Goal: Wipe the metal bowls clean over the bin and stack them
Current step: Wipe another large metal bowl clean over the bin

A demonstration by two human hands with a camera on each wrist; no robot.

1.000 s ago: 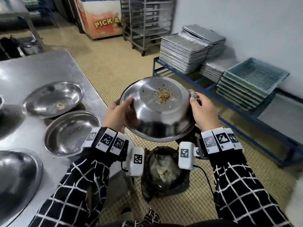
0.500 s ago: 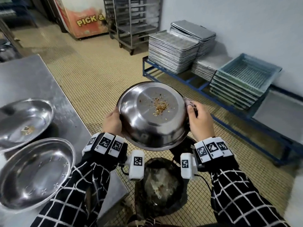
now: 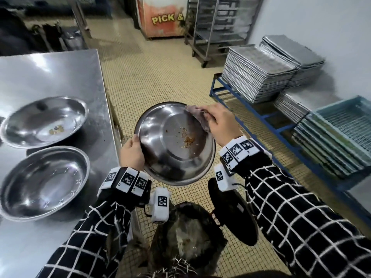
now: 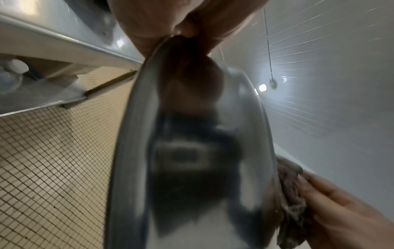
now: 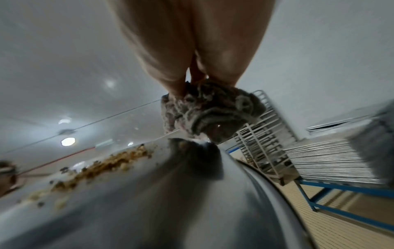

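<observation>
Head view: my left hand [image 3: 131, 153] fingers clamped on bowl [image 3: 174, 143] rim, bowl tilted above bin [image 3: 186, 235]. Right hand [image 3: 219, 122] fingers pinch rag [image 3: 197, 117] at far rim. Bowl stiff, light, likely slick; rim best hold. Crumbs [image 3: 187, 139] loose.

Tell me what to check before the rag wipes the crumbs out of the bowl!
1. Bowl held firmly: ok. The left hand grips the rim of the metal bowl.
2. Rag ready: ok. The right hand holds the rag at the bowl's far rim.
3. Crumbs still inside: ok. The crumbs lie on the bowl's bottom, apart from the rag.
4. Bin under the bowl: cannot tell. The bin shows nearer the person than the bowl; how they line up is unclear.
5. Bowl tilted toward the bin: cannot tell.
6. More bowls waiting: ok. Two bowls on the steel table; the far bowl holds scraps.
</observation>
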